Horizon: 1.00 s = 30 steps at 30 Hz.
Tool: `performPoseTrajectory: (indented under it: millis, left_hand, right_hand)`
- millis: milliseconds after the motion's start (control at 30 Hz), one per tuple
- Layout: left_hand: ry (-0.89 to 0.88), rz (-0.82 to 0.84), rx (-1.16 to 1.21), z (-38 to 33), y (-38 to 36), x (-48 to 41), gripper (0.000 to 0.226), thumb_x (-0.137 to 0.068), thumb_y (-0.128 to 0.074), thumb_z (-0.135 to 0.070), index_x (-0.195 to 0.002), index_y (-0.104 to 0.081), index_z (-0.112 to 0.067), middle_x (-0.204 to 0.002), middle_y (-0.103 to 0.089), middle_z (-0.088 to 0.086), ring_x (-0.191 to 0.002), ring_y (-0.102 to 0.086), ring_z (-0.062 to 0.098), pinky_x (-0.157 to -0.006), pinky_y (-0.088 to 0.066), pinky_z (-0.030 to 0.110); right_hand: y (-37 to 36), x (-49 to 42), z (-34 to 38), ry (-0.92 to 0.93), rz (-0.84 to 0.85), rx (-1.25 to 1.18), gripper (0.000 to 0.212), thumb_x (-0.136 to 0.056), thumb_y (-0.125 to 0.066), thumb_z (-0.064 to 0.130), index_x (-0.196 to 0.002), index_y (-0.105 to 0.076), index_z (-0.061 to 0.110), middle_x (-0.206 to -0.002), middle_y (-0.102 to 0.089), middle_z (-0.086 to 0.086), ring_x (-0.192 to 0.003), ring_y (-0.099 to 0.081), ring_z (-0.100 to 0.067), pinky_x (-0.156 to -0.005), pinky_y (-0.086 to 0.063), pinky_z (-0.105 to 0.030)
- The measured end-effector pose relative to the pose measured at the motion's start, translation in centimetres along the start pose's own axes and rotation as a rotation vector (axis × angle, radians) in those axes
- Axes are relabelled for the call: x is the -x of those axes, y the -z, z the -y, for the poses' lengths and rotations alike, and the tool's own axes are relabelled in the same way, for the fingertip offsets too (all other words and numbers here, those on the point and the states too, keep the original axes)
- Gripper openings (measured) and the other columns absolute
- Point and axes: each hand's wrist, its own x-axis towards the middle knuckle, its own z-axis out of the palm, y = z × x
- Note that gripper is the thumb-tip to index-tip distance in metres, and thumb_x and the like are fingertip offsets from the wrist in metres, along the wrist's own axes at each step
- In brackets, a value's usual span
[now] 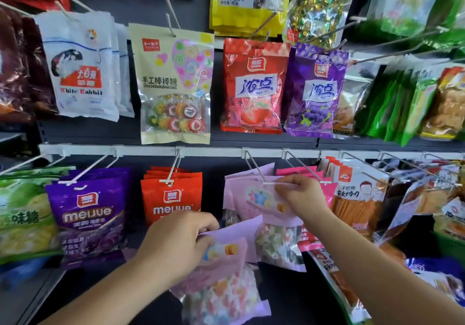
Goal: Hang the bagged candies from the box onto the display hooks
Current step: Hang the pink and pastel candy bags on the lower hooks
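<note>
- Head view, looking at a wall of hanging sweets: the left hand (176, 239) sits low at centre, fingers and thumb curled round the top edge of the spare pink bags (221, 274), which dangle below it, clear of any hook.
- How many bags are in that grip is hard to tell; at least two tops show.
- The right hand (299, 194) is higher and to the right, thumb and fingertips pinching the top edge of the pink star bag (264, 199).
- That bag's top edge is right at the white tip of the display hook (254, 168); whether its hole is over the wire cannot be told.
- More pink bags hang behind it on the same hook.
- The hook juts from the white rail (141, 150).
- Left along that rail hang the red meijue bags (173, 199) and the purple meijue bags (88, 214).
- Just right of the right hand hang the orange snack bags (357, 199).
- Above, the lollipop bag (173, 85) hangs beside the White Rabbit bag (80, 73).
</note>
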Motion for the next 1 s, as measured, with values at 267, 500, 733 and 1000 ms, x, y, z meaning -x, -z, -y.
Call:
performPoseTrajectory:
  millis: [267, 500, 733, 1000]
  left_hand:
    - [-0.016, -0.007, 0.03, 0.0, -0.3, -1.1, 0.011, -0.087, -0.071, -0.036, -0.094, -0.065, -0.041, -0.077, -0.065, -0.027, -0.073, -0.057, -0.005, -0.063, -0.046, 0.021]
    - [0.036, -0.007, 0.221, 1.2, -0.3, -1.5, 0.018, -0.084, -0.077, -0.024, -0.089, -0.07, -0.04, -0.076, -0.069, -0.023, -0.069, -0.065, 0.003, -0.07, -0.057, 0.039]
    - [0.01, 0.045, 0.207, 1.6, -2.0, 0.0, 0.013, -0.083, -0.075, -0.027, -0.09, -0.071, -0.037, -0.075, -0.071, -0.018, -0.071, -0.066, 0.003, -0.069, -0.055, 0.037]
    - [0.038, 0.088, 0.185, 2.1, -3.0, 1.6, 0.01, -0.083, -0.079, -0.029, -0.09, -0.074, -0.035, -0.074, -0.071, -0.015, -0.069, -0.065, 0.006, -0.065, -0.054, 0.036]
  right_hand:
    - [-1.8, -2.7, -1.2, 0.078, -0.015, 0.135, 0.019, -0.086, -0.068, 0.0, -0.086, -0.075, 0.017, -0.07, -0.07, 0.002, -0.059, -0.062, -0.017, -0.045, -0.046, -0.015]
    - [-2.1, -2.0, -1.6, 0.29, -0.191, 0.34, 0.033, -0.084, -0.069, 0.004, -0.115, -0.069, 0.013, -0.112, -0.064, -0.002, -0.094, -0.064, -0.019, -0.075, -0.05, -0.018]
    - [-4.1, 10.0, -3.2, 0.32, 0.209, -0.018, 0.033, -0.085, -0.082, 0.03, -0.116, -0.07, 0.025, -0.115, -0.071, 0.011, -0.112, -0.063, 0.005, -0.093, -0.046, -0.017]
    - [-5.5, 10.6, -3.3, 0.292, 0.446, -0.014, 0.018, -0.073, -0.091, 0.022, -0.089, -0.083, 0.024, -0.083, -0.073, 0.015, -0.077, -0.064, 0.002, -0.07, -0.047, -0.014]
